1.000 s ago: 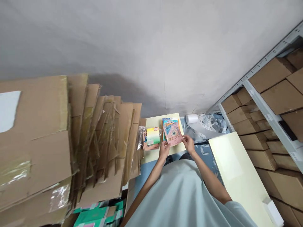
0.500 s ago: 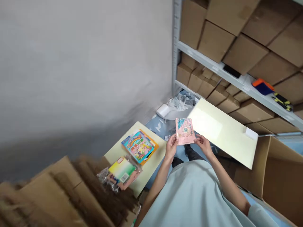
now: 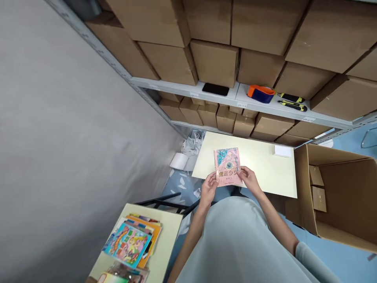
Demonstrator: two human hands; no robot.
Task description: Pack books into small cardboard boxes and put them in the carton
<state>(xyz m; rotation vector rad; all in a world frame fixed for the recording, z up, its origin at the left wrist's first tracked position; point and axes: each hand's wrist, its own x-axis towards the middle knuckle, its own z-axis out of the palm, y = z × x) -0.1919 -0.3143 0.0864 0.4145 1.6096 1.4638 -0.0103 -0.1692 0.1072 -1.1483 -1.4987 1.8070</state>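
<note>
A pink book [image 3: 228, 166] with a blue patch, an eye picture and large characters on its cover is held up in front of me. My left hand [image 3: 209, 188] grips its lower left edge, thumb on the cover. At the lower right edge, my right hand [image 3: 249, 179] pinches it the same way. Beneath and beyond the book lies a pale yellow table [image 3: 265, 173], and a small white box [image 3: 282, 151] sits at its right end.
To the left, a second pale table [image 3: 167, 228] carries colourful books [image 3: 128, 243]. Shelves of cardboard boxes [image 3: 214, 63] stand ahead, with an orange and blue tape dispenser [image 3: 261, 94] and cutters [image 3: 292, 105]. An open carton [image 3: 347, 192] is at right; crumpled paper [image 3: 193, 144] lies by the wall.
My view has swung right, from the side table toward the shelves and the other table. The pink book stays in both hands and is now over that table's near edge.
</note>
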